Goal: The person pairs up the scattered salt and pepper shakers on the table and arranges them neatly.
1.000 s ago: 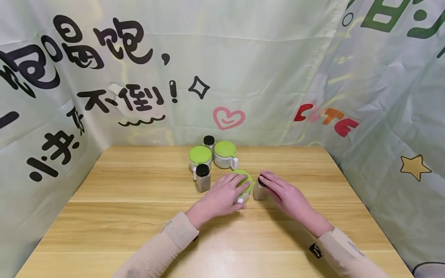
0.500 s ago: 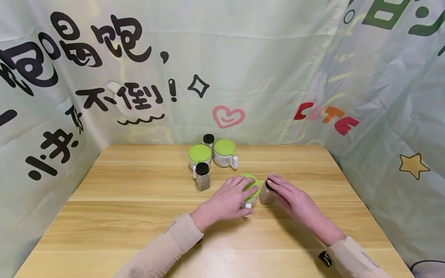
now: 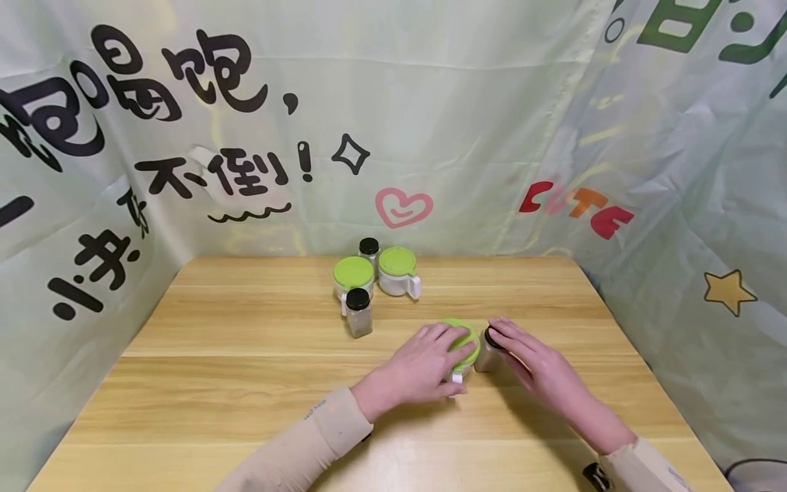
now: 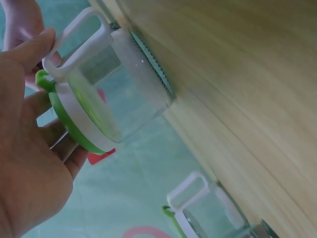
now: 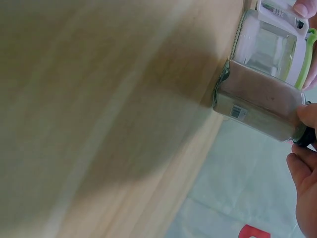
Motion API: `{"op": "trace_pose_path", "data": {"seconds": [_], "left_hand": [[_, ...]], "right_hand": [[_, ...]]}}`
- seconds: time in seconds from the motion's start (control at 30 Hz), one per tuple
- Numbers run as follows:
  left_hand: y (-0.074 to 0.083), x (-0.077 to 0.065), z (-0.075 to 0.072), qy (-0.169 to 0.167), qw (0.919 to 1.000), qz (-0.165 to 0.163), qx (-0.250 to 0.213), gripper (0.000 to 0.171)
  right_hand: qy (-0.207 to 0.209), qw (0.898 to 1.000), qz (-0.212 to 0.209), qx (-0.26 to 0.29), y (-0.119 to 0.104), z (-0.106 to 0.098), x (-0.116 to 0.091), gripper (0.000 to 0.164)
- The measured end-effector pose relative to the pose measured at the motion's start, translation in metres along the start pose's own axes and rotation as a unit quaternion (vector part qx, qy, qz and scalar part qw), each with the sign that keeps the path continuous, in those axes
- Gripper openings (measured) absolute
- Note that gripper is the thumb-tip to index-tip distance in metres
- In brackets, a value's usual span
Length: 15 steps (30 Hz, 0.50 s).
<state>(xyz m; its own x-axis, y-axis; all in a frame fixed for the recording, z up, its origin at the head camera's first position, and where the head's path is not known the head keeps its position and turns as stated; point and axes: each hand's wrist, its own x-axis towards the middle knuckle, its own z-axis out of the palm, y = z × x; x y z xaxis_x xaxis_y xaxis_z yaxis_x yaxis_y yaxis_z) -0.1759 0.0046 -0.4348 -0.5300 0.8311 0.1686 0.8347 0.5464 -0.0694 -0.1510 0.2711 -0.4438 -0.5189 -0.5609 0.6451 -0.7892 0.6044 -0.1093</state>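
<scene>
My left hand point(image 3: 421, 365) lies over a glass seasoning jar point(image 4: 131, 82) with a green lid and white handle. Its fingers spread across the lid, and the thumb is at the handle. My right hand point(image 3: 544, 365) pinches the black cap of a square spice bottle point(image 5: 257, 101) between thumb and fingers. Brownish contents show through the bottle's clear wall. Jar and bottle stand upright side by side on the wooden table point(image 3: 233, 389), right of centre. In the right wrist view the bottle overlaps part of the jar.
Toward the back stand two more green-lidded jars point(image 3: 398, 263) with white handles. A black-capped bottle point(image 3: 359, 324) stands before the left one, and another black-capped bottle point(image 3: 369, 247) is partly hidden behind them. Printed cloth point(image 3: 479, 137) hangs around the table's back and sides.
Both hands have moved right and toward the front edge, bringing the jar and the spice bottle along the table together. The group at the back has stayed put.
</scene>
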Motion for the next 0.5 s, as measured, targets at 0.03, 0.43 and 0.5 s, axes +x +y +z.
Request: {"op": "trace_pose_path", "data": {"seconds": [0.03, 0.43, 0.5], "left_hand": [[0.002, 0.001, 0.000, -0.002, 1.0000, 0.001, 0.001, 0.081], [0.016, 0.006, 0.000, -0.002, 0.9997, 0.020, 0.014, 0.081], [0.018, 0.007, -0.001, -0.004, 0.9996, 0.022, 0.015, 0.081]], "right_hand": [[0.002, 1.000, -0.001, -0.001, 0.000, -0.001, -0.001, 0.049], [0.002, 1.000, 0.026, -0.018, -0.009, -0.013, -0.017, 0.051], [0.003, 0.999, 0.027, -0.021, -0.010, -0.015, -0.019, 0.051]]}}
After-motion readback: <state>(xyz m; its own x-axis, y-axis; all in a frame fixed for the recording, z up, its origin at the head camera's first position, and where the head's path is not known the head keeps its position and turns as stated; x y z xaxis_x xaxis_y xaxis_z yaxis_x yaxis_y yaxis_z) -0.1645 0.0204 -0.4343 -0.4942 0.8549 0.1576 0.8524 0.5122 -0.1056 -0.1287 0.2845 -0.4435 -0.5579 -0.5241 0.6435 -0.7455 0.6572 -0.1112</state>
